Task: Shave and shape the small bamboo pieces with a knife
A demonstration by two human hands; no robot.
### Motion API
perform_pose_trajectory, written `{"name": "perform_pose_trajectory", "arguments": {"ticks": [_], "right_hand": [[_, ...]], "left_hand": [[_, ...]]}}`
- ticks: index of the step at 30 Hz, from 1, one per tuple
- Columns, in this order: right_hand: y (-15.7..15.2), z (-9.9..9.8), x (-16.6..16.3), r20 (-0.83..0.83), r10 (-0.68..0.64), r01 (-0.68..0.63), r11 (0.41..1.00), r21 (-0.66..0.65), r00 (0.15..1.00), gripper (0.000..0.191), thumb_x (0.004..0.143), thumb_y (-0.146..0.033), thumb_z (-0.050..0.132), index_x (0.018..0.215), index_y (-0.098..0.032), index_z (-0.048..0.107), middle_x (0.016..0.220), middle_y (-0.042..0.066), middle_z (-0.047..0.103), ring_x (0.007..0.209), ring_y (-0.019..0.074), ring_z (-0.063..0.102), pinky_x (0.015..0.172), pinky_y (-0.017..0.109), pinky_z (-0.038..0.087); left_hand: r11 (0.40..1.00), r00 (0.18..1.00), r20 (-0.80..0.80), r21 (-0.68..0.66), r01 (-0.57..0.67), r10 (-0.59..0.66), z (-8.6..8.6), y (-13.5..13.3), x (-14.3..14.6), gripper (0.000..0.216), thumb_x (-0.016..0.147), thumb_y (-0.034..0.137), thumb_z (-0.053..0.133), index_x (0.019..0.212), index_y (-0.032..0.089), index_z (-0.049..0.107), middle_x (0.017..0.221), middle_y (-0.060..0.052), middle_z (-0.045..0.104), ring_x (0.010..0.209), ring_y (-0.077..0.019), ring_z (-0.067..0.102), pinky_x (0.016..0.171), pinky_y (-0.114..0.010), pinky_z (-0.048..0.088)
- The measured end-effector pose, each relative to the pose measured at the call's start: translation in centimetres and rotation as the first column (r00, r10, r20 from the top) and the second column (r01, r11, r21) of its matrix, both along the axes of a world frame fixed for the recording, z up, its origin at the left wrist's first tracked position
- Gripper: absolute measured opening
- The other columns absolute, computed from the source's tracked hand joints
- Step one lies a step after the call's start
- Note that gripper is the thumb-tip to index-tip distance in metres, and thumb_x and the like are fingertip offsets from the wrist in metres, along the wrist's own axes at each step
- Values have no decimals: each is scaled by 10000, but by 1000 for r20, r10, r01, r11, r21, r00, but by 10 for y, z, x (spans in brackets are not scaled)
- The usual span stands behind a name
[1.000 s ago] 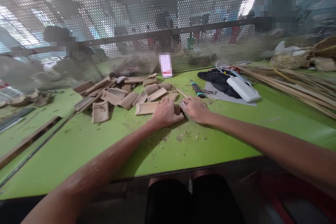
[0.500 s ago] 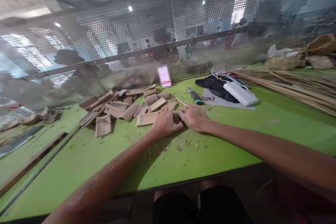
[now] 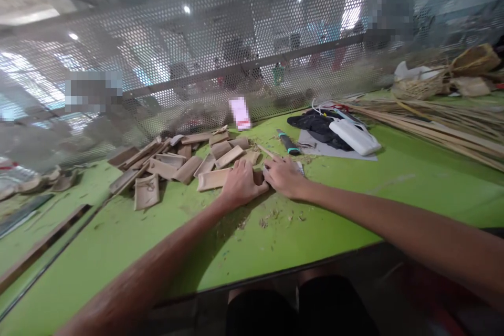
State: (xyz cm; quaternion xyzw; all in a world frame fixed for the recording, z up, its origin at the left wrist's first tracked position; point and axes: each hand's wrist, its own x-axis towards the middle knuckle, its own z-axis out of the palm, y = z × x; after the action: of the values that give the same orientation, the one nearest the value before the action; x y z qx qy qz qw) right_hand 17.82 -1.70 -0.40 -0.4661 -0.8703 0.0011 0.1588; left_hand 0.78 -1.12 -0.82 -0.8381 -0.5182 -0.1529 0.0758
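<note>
My left hand (image 3: 239, 184) is closed around a brown bamboo piece (image 3: 259, 175), mostly hidden by the fingers and thumb. Close against it, my right hand (image 3: 284, 176) is curled with the knuckles up; what it grips is covered. A small greyish edge (image 3: 301, 168) shows beside the right hand, and I cannot tell what it belongs to. A thin pale bamboo strip (image 3: 266, 151) lies just beyond the right fingers. Left of my hands, split bamboo pieces (image 3: 188, 169) lie in a loose heap, with one long piece (image 3: 212, 180) touching or close to the left hand.
A dark utility knife with teal ends (image 3: 289, 143) lies beyond my right hand. Farther right are a white power bank (image 3: 354, 136), black cloth (image 3: 315, 125), long bamboo strips (image 3: 429, 134) and a woven basket (image 3: 419, 84). Shavings (image 3: 271, 218) dot the green table (image 3: 334, 236); perforated metal panels (image 3: 189, 73) stand behind.
The whole view has shifted slightly, so the scene sits a little farther left. Both hands keep nearly the same place and hold; the greyish edge beside the right hand shows more.
</note>
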Motion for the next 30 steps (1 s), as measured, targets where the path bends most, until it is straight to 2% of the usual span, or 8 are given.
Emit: {"name": "perform_pose_trajectory", "arguments": {"ticks": [4, 8, 12, 15, 20, 25, 30], "right_hand": [[1, -1, 2, 43, 30, -30, 1000, 4, 999, 387, 1001, -231, 385, 708, -173, 631, 1138, 133, 652, 1162, 330, 514, 911, 520, 392], [9, 6, 5, 65, 30, -31, 1000, 2, 997, 380, 985, -225, 413, 651, -183, 588, 1140, 143, 654, 1094, 320, 530, 920, 529, 381], [29, 8, 9, -159, -107, 109, 994, 5, 982, 391, 1026, -286, 324, 739, -188, 571, 1012, 134, 642, 903, 245, 553, 868, 440, 398], [39, 4, 16, -348, -122, 144, 989, 38, 929, 418, 1037, -348, 280, 768, -187, 556, 965, 110, 606, 788, 199, 523, 789, 366, 395], [39, 3, 25, -512, -6, 52, 996, 75, 859, 416, 1021, -379, 285, 843, -178, 603, 1016, 104, 597, 860, 206, 537, 816, 335, 404], [36, 7, 26, -597, 56, -63, 998, 9, 800, 387, 1013, -413, 328, 1012, -169, 628, 1072, 112, 613, 987, 222, 573, 914, 334, 427], [35, 8, 26, -594, 29, -82, 995, -63, 804, 342, 997, -456, 369, 921, -190, 570, 920, 70, 601, 869, 203, 567, 827, 331, 440]], "left_hand": [[1000, 1000, 14, 5, -9, 9, 0, 0, 0, 356, 799, 524, 601, 862, 198, 472, 957, -149, 585, 969, -345, 564, 812, -470, 495], [999, 1000, 31, 38, -2, 1, -1, -4, 0, 326, 791, 497, 600, 839, 209, 454, 919, -125, 554, 939, -328, 540, 790, -463, 484], [979, 997, 72, 203, 7, -22, -3, -9, -2, 340, 735, 451, 653, 863, 212, 447, 945, -116, 516, 933, -316, 489, 807, -479, 459], [957, 991, 117, 289, 23, -59, -7, -10, -3, 376, 680, 397, 703, 878, 221, 436, 936, -94, 492, 912, -296, 467, 812, -465, 443], [947, 963, 205, 304, 108, -176, -10, -7, -6, 420, 651, 352, 733, 940, 202, 467, 963, -82, 485, 914, -271, 480, 840, -449, 429], [954, 964, 145, 235, 186, -223, -3, -9, -9, 299, 700, 305, 707, 919, 187, 540, 982, -96, 501, 971, -277, 484, 876, -448, 434], [947, 967, 45, 218, 236, -251, 6, -8, -9, 239, 740, 351, 693, 855, 194, 555, 969, -105, 567, 961, -278, 500, 863, -432, 438]]}}
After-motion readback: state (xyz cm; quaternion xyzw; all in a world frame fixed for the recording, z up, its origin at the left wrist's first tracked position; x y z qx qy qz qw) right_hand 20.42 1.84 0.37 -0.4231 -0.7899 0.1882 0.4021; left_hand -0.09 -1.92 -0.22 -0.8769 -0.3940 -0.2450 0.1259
